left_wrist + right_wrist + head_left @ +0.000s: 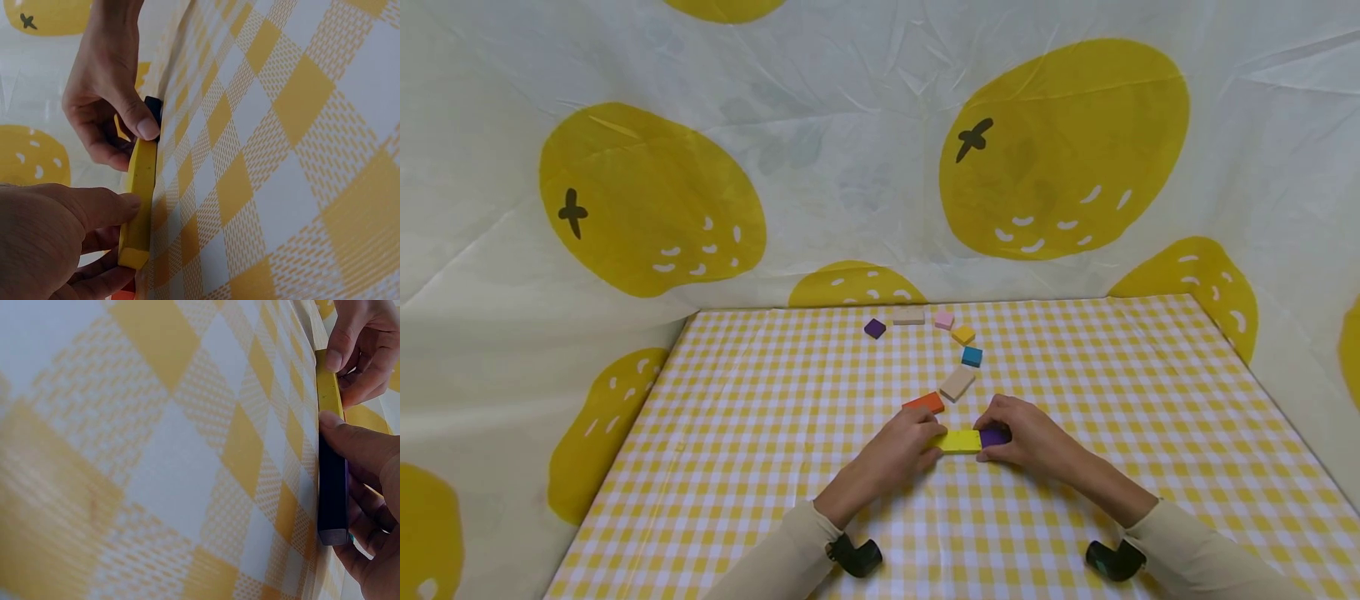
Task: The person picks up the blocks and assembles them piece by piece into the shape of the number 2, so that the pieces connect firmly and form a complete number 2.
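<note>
A yellow block point(961, 442) and a dark purple block point(994, 437) lie end to end on the checked cloth, touching or nearly so. My left hand point(904, 442) pinches the yellow one near its left end, thumb on the near side, as the left wrist view also shows for that yellow block point(140, 187). On the purple block point(332, 487) my right hand point(1024, 432) has its thumb and fingers at opposite sides. The right thumb sits by the seam between the two blocks. Just beyond the left fingers lies an orange block point(925, 403), partly hidden by that hand.
Behind the hands a curved row runs away: a beige block point(957, 383), a blue one point(972, 357), an amber one point(963, 335), a pink one point(944, 320), a second beige one point(908, 317) and a purple one point(875, 328). A patterned curtain point(865, 183) hangs at the table's back edge.
</note>
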Demonstrator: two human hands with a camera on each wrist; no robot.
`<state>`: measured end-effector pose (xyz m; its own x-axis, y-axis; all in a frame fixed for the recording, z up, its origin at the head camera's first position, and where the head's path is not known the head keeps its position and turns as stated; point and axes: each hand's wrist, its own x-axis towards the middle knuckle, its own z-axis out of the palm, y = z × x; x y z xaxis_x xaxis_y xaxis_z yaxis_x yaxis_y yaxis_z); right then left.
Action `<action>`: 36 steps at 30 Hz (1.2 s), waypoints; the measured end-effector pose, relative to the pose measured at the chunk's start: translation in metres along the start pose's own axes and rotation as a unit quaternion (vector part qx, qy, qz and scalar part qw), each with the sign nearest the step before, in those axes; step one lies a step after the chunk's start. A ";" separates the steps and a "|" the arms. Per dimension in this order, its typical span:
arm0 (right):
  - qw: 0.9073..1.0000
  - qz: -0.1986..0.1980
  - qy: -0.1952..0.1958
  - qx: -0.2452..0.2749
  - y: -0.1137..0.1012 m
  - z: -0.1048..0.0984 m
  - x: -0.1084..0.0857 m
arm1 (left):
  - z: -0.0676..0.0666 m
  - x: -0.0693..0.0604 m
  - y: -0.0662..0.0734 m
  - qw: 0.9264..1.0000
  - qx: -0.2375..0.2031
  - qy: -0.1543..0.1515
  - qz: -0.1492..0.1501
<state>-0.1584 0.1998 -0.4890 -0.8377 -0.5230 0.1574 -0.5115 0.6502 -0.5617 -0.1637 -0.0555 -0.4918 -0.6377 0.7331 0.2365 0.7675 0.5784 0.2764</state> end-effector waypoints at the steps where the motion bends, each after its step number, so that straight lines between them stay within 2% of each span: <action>1: 1.000 0.001 -0.001 0.002 0.000 0.000 0.000 | 0.000 0.000 0.000 1.000 0.000 0.001 0.001; 19: 0.999 0.015 -0.009 0.028 0.002 0.000 -0.001 | -0.001 0.001 0.000 1.000 0.005 -0.013 -0.004; 36: 0.999 0.002 -0.002 0.033 0.003 0.001 -0.001 | -0.004 0.001 0.000 0.999 -0.011 -0.019 -0.027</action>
<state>-0.1590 0.2017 -0.4918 -0.8387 -0.5227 0.1525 -0.4947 0.6143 -0.6147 -0.1647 -0.0561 -0.4873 -0.6747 0.7142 0.1862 0.7303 0.6096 0.3082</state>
